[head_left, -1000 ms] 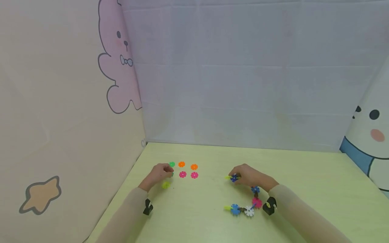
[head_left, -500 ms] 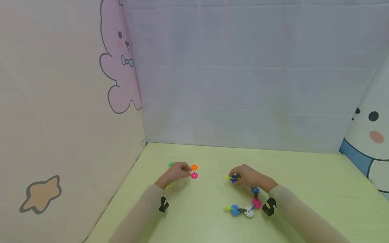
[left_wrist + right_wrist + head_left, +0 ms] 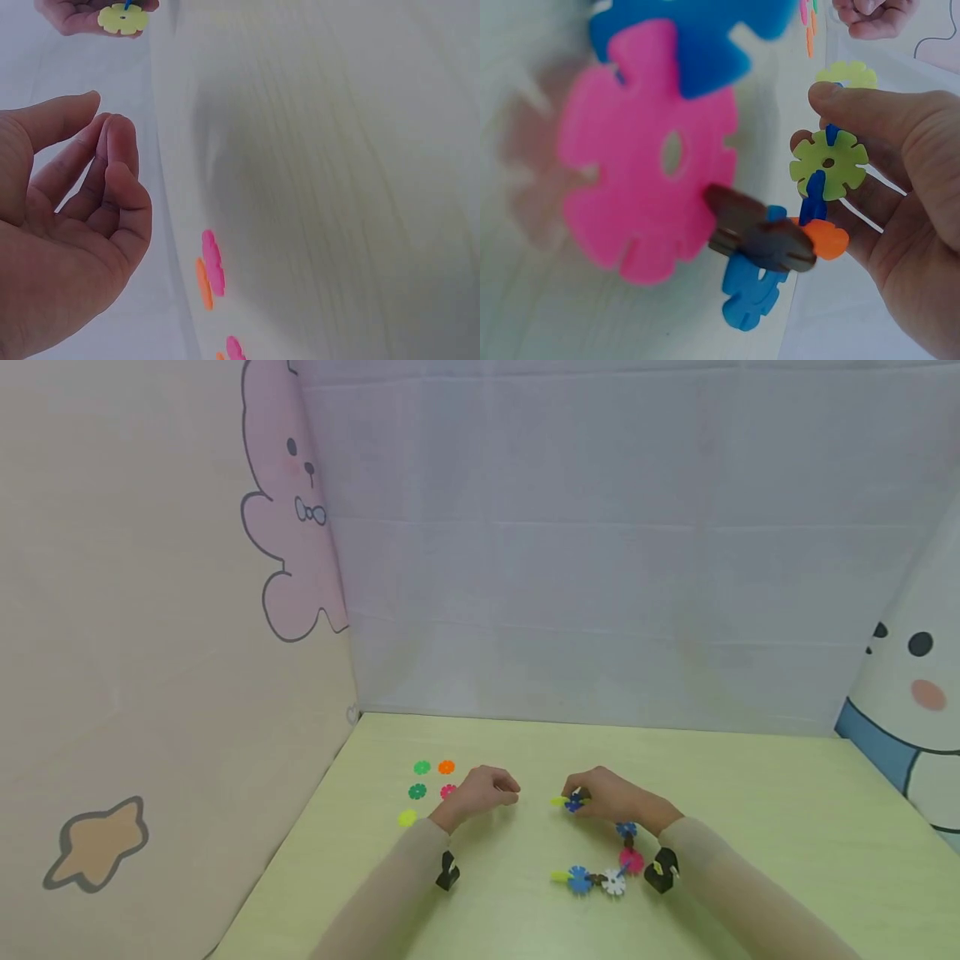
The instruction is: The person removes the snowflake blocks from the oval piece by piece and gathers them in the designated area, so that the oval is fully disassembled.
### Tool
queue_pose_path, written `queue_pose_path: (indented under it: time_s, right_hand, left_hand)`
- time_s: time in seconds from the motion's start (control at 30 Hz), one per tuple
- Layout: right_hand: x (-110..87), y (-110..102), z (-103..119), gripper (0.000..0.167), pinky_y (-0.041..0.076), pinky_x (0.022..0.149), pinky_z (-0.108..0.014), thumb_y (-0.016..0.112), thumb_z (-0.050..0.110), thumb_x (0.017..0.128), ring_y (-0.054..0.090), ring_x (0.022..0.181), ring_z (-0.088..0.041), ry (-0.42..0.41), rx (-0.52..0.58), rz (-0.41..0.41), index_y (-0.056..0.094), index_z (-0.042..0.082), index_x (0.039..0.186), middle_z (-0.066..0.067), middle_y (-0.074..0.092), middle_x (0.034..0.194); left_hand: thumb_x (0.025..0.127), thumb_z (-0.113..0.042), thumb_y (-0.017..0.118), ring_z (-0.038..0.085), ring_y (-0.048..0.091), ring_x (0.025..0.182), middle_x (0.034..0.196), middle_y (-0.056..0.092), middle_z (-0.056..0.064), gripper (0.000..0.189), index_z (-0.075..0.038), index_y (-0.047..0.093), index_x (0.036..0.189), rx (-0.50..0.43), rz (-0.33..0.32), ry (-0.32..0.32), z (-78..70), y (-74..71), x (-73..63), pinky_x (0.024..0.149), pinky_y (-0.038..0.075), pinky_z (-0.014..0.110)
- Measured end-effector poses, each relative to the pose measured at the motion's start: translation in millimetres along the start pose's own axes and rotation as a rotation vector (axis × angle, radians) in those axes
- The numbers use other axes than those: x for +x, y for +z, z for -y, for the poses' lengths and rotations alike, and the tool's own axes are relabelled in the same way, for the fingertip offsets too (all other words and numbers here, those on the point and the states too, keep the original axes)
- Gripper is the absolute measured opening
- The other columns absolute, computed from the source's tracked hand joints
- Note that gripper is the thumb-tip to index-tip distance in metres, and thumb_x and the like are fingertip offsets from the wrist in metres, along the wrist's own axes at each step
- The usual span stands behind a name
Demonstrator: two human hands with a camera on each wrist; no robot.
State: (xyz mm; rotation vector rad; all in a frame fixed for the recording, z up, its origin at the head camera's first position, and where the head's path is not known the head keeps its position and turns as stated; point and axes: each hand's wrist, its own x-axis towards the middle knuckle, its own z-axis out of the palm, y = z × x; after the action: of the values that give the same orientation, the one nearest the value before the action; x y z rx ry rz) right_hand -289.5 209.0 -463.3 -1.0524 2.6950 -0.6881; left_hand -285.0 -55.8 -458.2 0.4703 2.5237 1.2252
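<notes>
My right hand [image 3: 606,795] holds one end of a chain of notched plastic snowflake discs, linked edge to edge. Its thumb and fingers pinch near a blue disc [image 3: 574,802] that joins two yellow ones, one a yellow disc [image 3: 829,165] in the right wrist view. From there the chain curves through a pink disc [image 3: 632,861], a white disc [image 3: 613,882] and a light blue disc [image 3: 579,880]. My left hand [image 3: 482,791] hovers over the table, fingers loosely curled with nothing between them. It hides an orange disc [image 3: 203,283] and a pink disc [image 3: 214,262] from the head view.
Loose discs lie flat at the left of the table [image 3: 510,918]: green [image 3: 422,767], orange [image 3: 446,767], dark green [image 3: 417,792], pink [image 3: 448,792] and yellow [image 3: 407,818]. White cloth [image 3: 585,552] stands behind the table, with a printed cloth wall [image 3: 180,693] at the left.
My left hand has moved right, from over the green discs, past the orange and pink ones, towards the right hand. The right hand stays in place on the chain.
</notes>
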Motion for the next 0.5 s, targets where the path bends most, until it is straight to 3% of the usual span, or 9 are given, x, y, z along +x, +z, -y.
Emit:
queue_pose_path:
  time_s: [0.13,0.5]
  right_hand:
    - [1.3,0,1,0.022,0.050,0.080,-0.037,0.074,0.010,0.082,0.062,0.093,-0.018,0.016,0.022,0.006,0.067,0.017,0.101,0.005,0.065,0.099]
    - [0.4,0,4,0.023,0.050,0.081,-0.039,0.073,0.007,0.081,0.062,0.095,-0.022,0.003,0.047,-0.014,0.067,0.011,0.103,0.000,0.065,0.103]
  left_hand:
    - [0.086,-0.015,0.068,0.015,0.056,0.078,0.088,0.065,-0.003,0.016,-0.005,0.070,0.099,-0.011,-0.002,-0.016,-3.8,12.7,3.7,0.067,0.048,0.028]
    - [0.082,-0.008,0.071,0.011,0.059,0.074,0.084,0.064,-0.003,0.010,-0.006,0.068,0.092,-0.049,-0.055,0.048,-8.9,43.8,15.4,0.061,0.049,0.025]
